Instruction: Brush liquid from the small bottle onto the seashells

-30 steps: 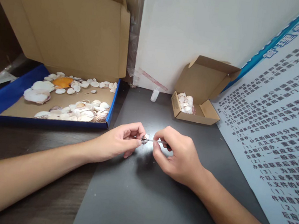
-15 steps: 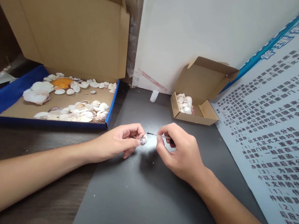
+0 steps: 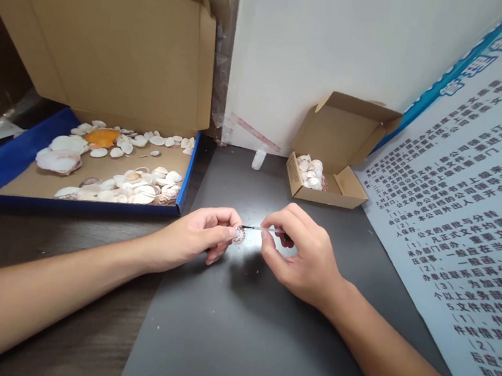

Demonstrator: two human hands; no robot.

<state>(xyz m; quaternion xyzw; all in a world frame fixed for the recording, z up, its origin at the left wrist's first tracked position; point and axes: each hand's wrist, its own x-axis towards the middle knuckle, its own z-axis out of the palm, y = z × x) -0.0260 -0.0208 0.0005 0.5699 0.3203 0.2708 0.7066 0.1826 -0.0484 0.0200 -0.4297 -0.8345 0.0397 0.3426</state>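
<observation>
Between the thumb and fingers of my left hand [image 3: 209, 231] is a small speckled seashell [image 3: 239, 235], white with brownish marks and partly covered by the fingertips. My right hand [image 3: 301, 249] is closed around a thin brush [image 3: 255, 228] with a dark tip and a pale, see-through shaft. The brush points left, and its tip meets the shell's upper edge. Curled fingers hide most of the brush's handle end. Both hands are just above the dark grey mat [image 3: 196, 340].
On the left stands an open blue-edged cardboard box [image 3: 27, 185] with many shells and an orange shell [image 3: 102, 138]. At the back are a small clear bottle [image 3: 259, 157] and a small open carton [image 3: 346, 193] holding shells. A printed poster [image 3: 469, 196] borders the right.
My right hand has shifted slightly left, bringing the brush tip from just beside the shell onto its upper edge. The shell has turned a little in my left hand.
</observation>
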